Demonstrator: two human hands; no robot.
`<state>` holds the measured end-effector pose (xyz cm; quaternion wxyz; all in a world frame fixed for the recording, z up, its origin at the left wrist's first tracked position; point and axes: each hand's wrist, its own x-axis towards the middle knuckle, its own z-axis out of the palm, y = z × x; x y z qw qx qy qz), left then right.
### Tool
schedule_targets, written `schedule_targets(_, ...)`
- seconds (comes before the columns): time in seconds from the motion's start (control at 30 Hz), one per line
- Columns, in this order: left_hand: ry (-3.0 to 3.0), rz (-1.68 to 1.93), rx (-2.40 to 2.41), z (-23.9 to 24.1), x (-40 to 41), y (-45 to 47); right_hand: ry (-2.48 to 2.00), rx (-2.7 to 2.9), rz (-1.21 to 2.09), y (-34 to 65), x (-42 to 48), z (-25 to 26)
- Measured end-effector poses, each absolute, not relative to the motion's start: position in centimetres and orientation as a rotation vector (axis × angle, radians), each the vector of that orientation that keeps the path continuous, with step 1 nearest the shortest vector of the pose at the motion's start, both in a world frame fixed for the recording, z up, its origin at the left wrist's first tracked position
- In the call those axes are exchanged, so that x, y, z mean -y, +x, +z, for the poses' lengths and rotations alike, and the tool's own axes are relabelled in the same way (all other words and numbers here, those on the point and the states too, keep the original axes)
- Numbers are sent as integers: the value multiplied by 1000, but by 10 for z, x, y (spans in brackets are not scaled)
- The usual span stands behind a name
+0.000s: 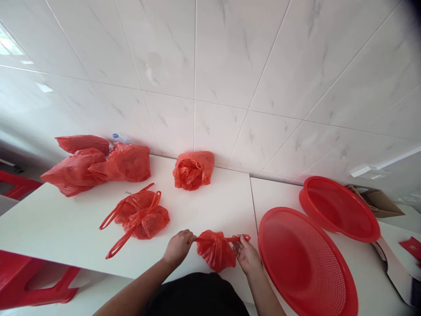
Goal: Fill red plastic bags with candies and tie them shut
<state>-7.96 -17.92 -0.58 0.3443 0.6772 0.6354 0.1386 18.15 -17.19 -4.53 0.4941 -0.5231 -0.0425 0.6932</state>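
Note:
A filled red plastic bag [216,254] rests at the table's near edge, its top drawn together and its two handles pulled out sideways. My left hand [180,246] is closed around the left handle. On the other side, the fingers of my right hand [245,254] pinch the right handle, whose loop end sticks out past them. What the bag contains is hidden. Left of my hands lie tied red bags [144,219] with their handle loops spread on the table.
A bunched red bag [194,171] sits by the tiled wall. Several fuller red bags [75,171] stand at the back left near a blue-capped bottle [117,138]. To the right are a red perforated basket [296,263], a red basin [342,208] and a cardboard box [378,202]. A red stool [36,281] stands lower left.

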Motion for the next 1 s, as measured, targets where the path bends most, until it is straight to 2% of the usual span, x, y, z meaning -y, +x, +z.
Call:
schedule_targets(0.17,1582,315,-1684,-13,175,-95,-1326,48,1612,184,177,-60)
schedule_targets(0.37,1395,404,-1453,0,166,-90,-1294,395,1898,183,179,-39)
schedule_targets(0.5,1216,580,-1283,9,160,-76,-1216,544,1831,171,176,-22)
schedule_targets(0.73,1138,661,-1185,19,148,-56,-1347,1311,1675,151,170,20)
schedule_targets(1.0,1134,706,-1236,20,140,-43,-1402,1382,1678,144,160,12)
